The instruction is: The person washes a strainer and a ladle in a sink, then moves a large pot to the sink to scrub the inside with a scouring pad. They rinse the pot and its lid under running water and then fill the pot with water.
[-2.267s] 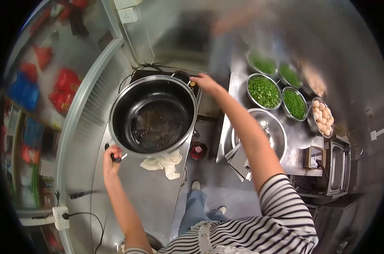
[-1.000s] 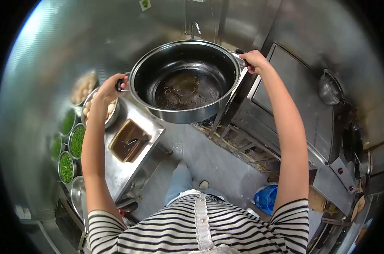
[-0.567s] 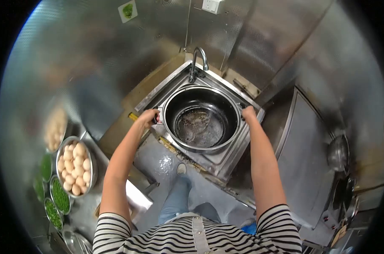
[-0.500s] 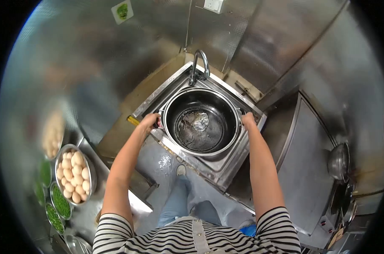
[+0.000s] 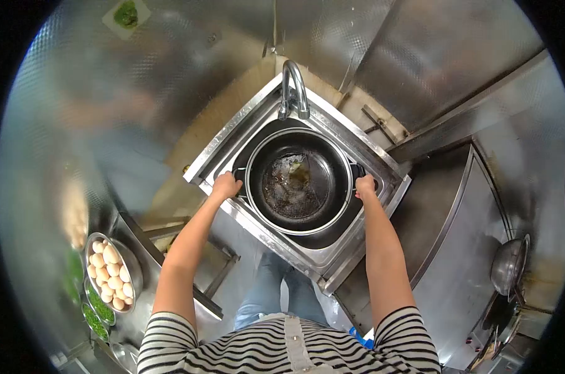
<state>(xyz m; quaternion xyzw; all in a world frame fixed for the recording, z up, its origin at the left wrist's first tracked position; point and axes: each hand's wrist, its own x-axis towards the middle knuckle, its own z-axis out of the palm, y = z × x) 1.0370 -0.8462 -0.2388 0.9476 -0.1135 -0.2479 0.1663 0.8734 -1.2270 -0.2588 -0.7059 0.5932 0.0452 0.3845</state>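
Observation:
A large round pot (image 5: pixel 298 209) with a dark inside and a pale rim is at the sink (image 5: pixel 332 252), level and over its basin. A little liquid with a bright reflection lies on the pot's bottom. My left hand (image 5: pixel 227 186) is closed round the black handle on the left. On the opposite side my right hand (image 5: pixel 365 185) grips the other handle. The curved metal faucet (image 5: pixel 295 87) stands behind the pot, its spout end just beyond the rim. Whether the pot's base touches the basin is hidden.
A metal bowl of eggs (image 5: pixel 112 277) stands on the counter at the left, beside bowls of chopped greens (image 5: pixel 100 304). To the right is a metal worktop (image 5: pixel 457 249) with a wok-like metal pan (image 5: pixel 508 267) at its far side. Metal walls meet behind the sink.
My body and view have come nearer the sink, which looks larger. The pot appears lower into the basin, and the liquid inside has shifted. Both hands keep hold of the handles.

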